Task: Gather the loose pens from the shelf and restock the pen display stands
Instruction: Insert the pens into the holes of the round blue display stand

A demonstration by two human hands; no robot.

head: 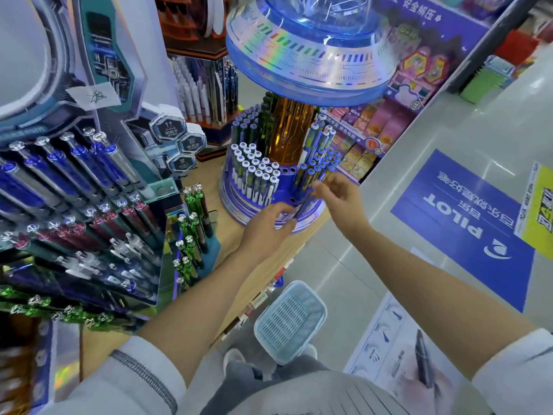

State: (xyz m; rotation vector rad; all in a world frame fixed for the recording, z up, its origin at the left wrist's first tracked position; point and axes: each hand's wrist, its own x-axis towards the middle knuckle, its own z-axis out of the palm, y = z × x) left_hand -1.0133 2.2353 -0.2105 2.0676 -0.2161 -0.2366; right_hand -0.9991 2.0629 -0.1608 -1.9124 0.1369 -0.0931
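A round blue pen display stand [236, 202] sits on the wooden shelf [287, 247], packed with white-capped and blue-capped pens around an amber centre column [284, 130]. Several empty holes show at its front. My left hand [266, 226] rests against the stand's base rim, fingers curled on what looks like a few pens. My right hand [338, 196] pinches a dark pen [305, 202], tilted, its lower end over the stand's front holes.
A tall tiered display [74, 187] of blue, maroon and green crystal-top pens fills the left. A light blue plastic basket [290, 322] stands on the floor below the shelf edge. A blue dome canopy [308, 46] overhangs the stand. Blue floor stickers lie to the right.
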